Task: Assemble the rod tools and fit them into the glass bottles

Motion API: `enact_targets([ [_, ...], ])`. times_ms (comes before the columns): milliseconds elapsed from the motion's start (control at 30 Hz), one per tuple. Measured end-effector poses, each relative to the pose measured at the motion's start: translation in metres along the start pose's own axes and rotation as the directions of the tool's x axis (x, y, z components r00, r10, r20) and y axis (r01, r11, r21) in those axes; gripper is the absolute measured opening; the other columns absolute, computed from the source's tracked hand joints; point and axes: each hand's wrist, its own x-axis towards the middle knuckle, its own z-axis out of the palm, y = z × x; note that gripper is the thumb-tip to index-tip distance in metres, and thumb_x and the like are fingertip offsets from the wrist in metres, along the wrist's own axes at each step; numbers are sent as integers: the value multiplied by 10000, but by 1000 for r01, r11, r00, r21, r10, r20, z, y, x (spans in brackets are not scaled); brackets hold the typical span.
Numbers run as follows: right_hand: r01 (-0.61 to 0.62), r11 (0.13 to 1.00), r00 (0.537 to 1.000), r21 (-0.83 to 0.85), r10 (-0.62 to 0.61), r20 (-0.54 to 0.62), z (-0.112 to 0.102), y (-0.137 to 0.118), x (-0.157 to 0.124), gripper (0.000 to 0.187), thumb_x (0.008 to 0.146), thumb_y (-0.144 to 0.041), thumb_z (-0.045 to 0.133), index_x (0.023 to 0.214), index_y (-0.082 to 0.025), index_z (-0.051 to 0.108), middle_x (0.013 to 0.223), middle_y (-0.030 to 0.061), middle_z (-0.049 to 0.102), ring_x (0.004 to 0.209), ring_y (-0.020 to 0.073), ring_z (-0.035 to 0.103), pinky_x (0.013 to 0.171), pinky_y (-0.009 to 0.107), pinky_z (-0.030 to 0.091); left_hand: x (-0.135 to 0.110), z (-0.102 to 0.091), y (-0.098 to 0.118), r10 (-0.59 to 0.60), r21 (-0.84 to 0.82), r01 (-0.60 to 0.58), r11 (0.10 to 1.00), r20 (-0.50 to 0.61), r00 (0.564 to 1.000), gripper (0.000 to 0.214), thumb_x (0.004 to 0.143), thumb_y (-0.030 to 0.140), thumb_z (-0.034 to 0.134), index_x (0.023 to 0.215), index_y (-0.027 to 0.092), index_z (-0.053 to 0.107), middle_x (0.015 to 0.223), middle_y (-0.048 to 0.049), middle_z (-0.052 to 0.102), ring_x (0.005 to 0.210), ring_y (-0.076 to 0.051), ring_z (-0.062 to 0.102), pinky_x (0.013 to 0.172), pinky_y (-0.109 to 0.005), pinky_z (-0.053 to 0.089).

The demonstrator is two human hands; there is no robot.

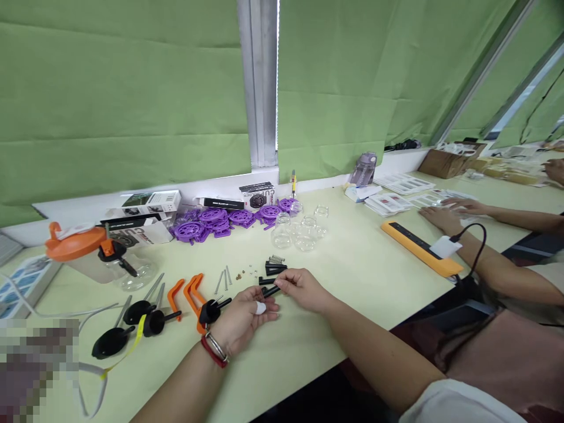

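My left hand (244, 320), with a red band and metal bracelet at the wrist, is closed around a small black plastic part with a knob (210, 310). My right hand (304, 289) pinches a short black rod (270, 291) that meets the left fingers. Just beyond lie more black pieces (274, 269), a small spring (276, 259), tiny brass bits (241, 274) and thin metal pins (224, 279). Orange levers (187, 292) rest left of my left hand.
Black paddle-shaped parts (127, 326) lie at the left. An orange-lidded clear jar (83, 255), boxes (147, 214), purple wheels (222, 220) and small glass jars (299, 232) stand further back. A co-worker's hands (445, 214), an orange bar (418, 248) and white trays (396, 194) occupy the right.
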Motion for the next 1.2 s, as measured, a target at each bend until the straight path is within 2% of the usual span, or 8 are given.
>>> enact_targets([
  [167,88,994,992,-59,-93,-82,4,-5,-1,259,827,-409,568,782,-168,651,639,-4,543,572,107,432,546,230,353,1,1,-3,-31,-138,26,990,-37,999,360,634,-93,481,923,109,558,865,-100,647,850,-181,665,889,-341,516],
  [267,105,992,988,-64,-112,-109,5,-10,0,254,817,-410,582,764,-170,648,612,-6,534,540,103,420,516,228,339,2,1,-3,-44,-172,31,985,-75,996,360,640,-105,469,924,92,570,843,-107,653,832,-178,670,891,-329,519],
  [433,120,992,983,-39,-124,-132,6,-12,2,228,812,-393,593,755,-177,642,643,5,565,558,112,456,535,236,360,3,-1,-6,-41,-217,26,976,-67,997,341,663,-107,472,929,80,574,830,-112,658,809,-178,674,874,-319,526],
  [633,90,996,978,-11,-90,-187,5,-9,6,203,809,-370,592,759,-178,636,652,5,561,596,126,479,573,251,380,4,-2,-6,-59,-228,32,973,-113,992,146,779,-8,502,868,87,570,755,-114,652,718,-179,671,792,-336,556],
  [833,25,994,960,107,6,-281,2,-9,9,224,802,-385,594,716,-178,602,613,-13,529,581,119,458,573,250,376,4,1,-5,-41,-242,7,970,-135,990,159,801,-9,451,843,77,578,741,-101,638,668,-153,654,747,-315,563],
  [1067,-70,984,977,162,100,-190,6,1,11,258,821,-423,563,734,-181,581,609,-12,556,537,112,441,549,251,356,7,2,-5,-25,-305,-25,952,-159,987,120,837,68,446,806,92,559,794,-128,638,718,-174,658,795,-353,548],
  [1133,-99,984,956,147,135,-259,11,7,10,264,839,-428,528,741,-184,554,620,-11,553,541,116,442,553,255,363,6,3,-7,-6,-273,-42,961,-172,985,128,795,18,459,811,99,556,798,-112,633,726,-157,652,808,-332,537],
  [1200,-101,992,901,82,126,-416,18,12,9,256,865,-426,476,763,-194,517,635,-13,534,573,128,454,574,262,373,5,6,-11,41,-211,-87,974,-211,977,172,747,-16,467,821,114,552,778,-77,620,689,-125,631,797,-305,526],
])
